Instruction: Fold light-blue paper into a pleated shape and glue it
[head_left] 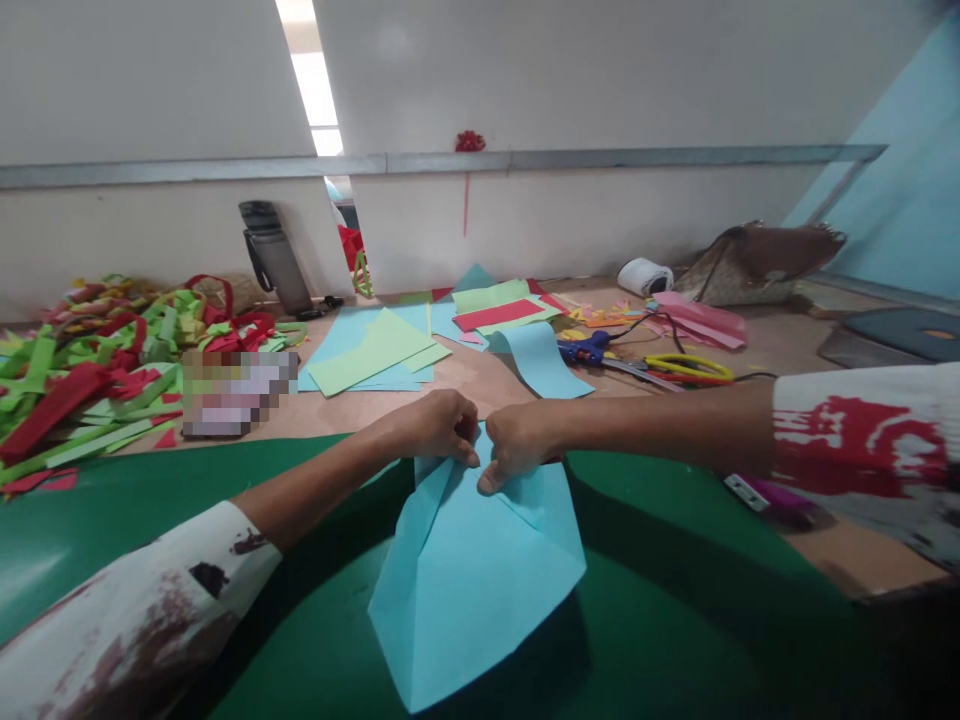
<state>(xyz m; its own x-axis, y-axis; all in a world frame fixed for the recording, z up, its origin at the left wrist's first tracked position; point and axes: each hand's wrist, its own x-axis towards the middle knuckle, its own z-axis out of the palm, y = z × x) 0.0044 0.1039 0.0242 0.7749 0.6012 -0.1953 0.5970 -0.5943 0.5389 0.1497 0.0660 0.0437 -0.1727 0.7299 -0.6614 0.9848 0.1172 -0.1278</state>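
A light blue paper sheet (pixel 472 570), partly folded, lies over a large green sheet (pixel 675 600) in front of me. My left hand (pixel 439 425) pinches the far edge of the blue sheet, fingers closed on it. Right beside it, my right hand (pixel 517 445) is closed on the same edge, thumb pressing down on the fold. The two hands almost touch each other.
A heap of green and red paper strips (pixel 90 370) fills the left. Loose blue, green and red sheets (pixel 390 350) lie further back, with a blue glue gun (pixel 589 350), yellow-handled scissors (pixel 686 368), a dark bottle (pixel 274 258), a tape roll (pixel 645 276) and a brown bag (pixel 757 262).
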